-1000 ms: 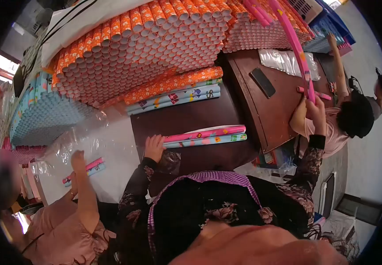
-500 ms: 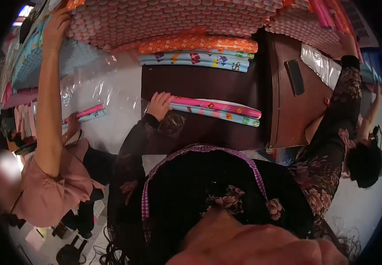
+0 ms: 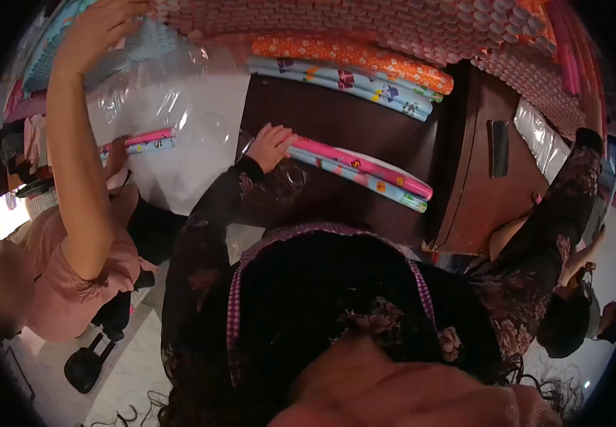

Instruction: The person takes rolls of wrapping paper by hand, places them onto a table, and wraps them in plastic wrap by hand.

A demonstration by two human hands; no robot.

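On the dark brown table (image 3: 350, 199), my left hand (image 3: 271, 147) is closed over the left ends of a pink wrapping paper roll (image 3: 365, 167) and a light blue wrapping paper roll (image 3: 357, 181), which lie side by side. Crumpled clear plastic (image 3: 290, 178) sits just below this hand. My right arm stretches up to the far right; my right hand (image 3: 592, 110) is beside upright-looking pink rolls (image 3: 564, 50) at the edge of the stack. Its fingers are too dim and blurred to make out.
Orange rolls (image 3: 350, 58) and light blue patterned rolls (image 3: 336, 85) lie behind, below a big stack of roll ends (image 3: 393, 21). A phone (image 3: 498, 148) rests on a brown surface at right. A co-worker in pink (image 3: 80, 270) reaches up at left; another person (image 3: 567, 320) is at right.
The view has turned, so the table and rolls sit differently in it. My left hand stays on the two rolls. The co-worker's raised hand has come away from the stack's orange edge.
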